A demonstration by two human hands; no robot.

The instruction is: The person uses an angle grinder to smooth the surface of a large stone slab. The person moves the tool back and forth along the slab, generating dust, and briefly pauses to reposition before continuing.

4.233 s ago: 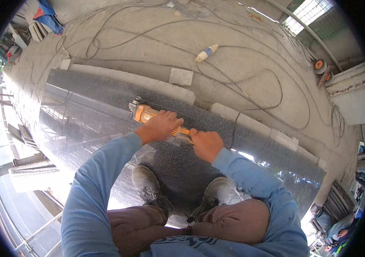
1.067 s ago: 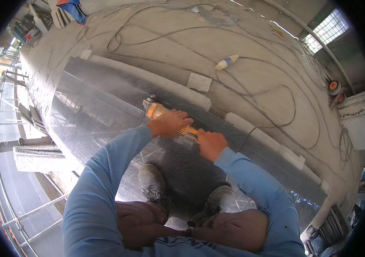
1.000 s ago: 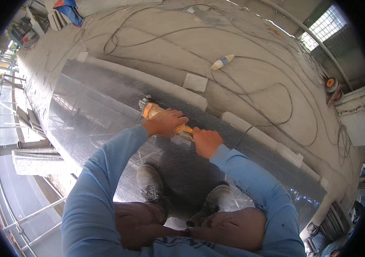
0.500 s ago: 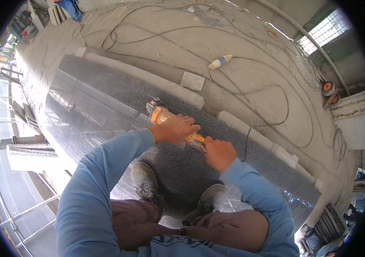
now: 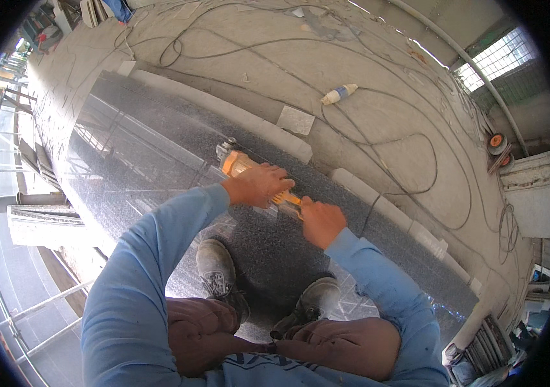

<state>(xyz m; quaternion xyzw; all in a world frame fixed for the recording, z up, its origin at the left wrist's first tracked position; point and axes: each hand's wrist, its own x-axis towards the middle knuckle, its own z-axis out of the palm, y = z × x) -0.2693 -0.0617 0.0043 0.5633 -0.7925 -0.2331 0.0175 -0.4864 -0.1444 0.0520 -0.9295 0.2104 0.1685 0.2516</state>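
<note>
So your orange grinder [image 5: 237, 162] is over the dark slab [image 5: 378, 242], up toward its far long edge, and a good chunk of it is hidden under your hands. The small metal head [image 5: 226, 149] is tough to make out with that pale dust streak [image 5: 205, 128] beside it, and I can't tell whether it's touching the stone. Head points away and to your left, tail back toward your right, so the long axis runs diagonally, roughly along that edge.

Your left hand [image 5: 259, 184] is wrapped over the body, its thumb out of sight. Your right hand [image 5: 322, 220] is closed round the rear handle, palm side hidden.

The body looks like smooth plastic, chunky and rounded. The slab is speckled and glossy, with reflections on the left. Your scuffed grey shoes [image 5: 216, 266] are down on it, partly covered by your knees. Past the far edge there's a pale, flat square tile [image 5: 295, 120], then thin black cable [image 5: 435, 169] looping over dusty floor [image 5: 255, 71].
</note>
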